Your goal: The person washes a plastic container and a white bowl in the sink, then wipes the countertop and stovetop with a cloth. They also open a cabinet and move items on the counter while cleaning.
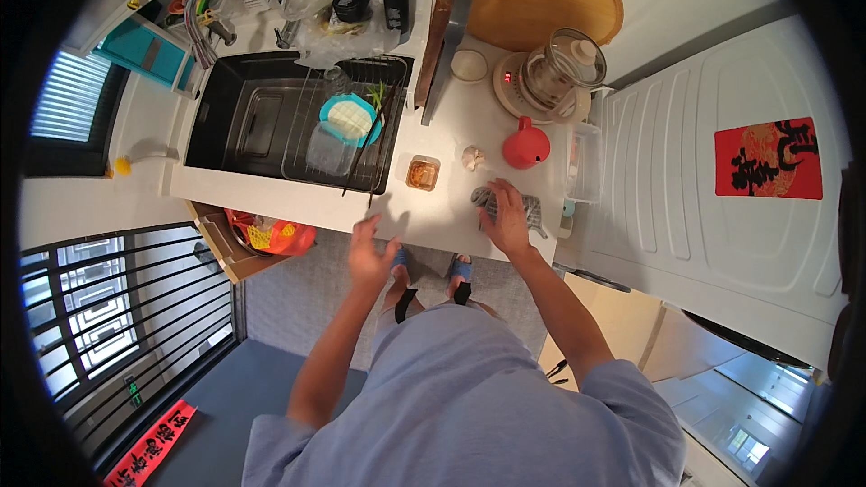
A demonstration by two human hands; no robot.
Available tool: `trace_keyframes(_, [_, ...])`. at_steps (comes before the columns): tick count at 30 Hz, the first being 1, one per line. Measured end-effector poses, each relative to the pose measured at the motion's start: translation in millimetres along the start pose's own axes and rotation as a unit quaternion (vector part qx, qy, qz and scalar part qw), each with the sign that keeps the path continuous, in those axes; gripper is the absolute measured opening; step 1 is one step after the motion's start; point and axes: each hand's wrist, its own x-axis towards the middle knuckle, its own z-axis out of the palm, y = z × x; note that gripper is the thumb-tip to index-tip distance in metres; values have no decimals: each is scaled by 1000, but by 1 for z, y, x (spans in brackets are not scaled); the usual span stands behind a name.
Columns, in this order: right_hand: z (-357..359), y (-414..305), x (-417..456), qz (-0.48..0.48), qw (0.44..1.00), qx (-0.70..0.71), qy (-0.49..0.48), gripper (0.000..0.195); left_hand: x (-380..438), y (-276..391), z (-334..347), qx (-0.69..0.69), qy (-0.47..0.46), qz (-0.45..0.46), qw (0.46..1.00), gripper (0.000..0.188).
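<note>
My right hand (506, 220) rests with spread fingers on a crumpled grey cloth (534, 211) near the counter's front right edge; whether the fingers grip it I cannot tell. Over the counter's front edge hovers my left hand (369, 258), empty, its fingers apart. Between and beyond the hands stands a small square dish (423, 172) with orange-brown bits inside. Right of the dish lies a pale garlic bulb (473, 157), and beside that a red lidded pot (526, 147).
The black sink (243, 122) at left holds a wire rack with a turquoise-rimmed dish (350, 118), a clear container and chopsticks reaching over the counter edge. A glass kettle (551, 78) stands on its lit base at the back right. An open drawer (223, 250) juts out lower left.
</note>
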Motion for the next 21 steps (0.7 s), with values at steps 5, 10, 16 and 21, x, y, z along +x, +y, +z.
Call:
trace_keyframes(5, [10, -11, 46, 12, 999, -6, 49, 74, 64, 30, 58, 82, -22, 29, 996, 98])
trace_keyframes(10, [44, 0, 92, 44, 997, -67, 16, 77, 92, 25, 101, 201, -67, -38, 977, 110])
trace_keyframes(16, [37, 9, 86, 36, 998, -46, -27, 72, 94, 19, 114, 182, -60, -19, 981, 98])
trace_keyframes(21, [-3, -16, 22, 60, 995, 67, 42, 65, 94, 7, 113, 174, -28, 8, 984, 95])
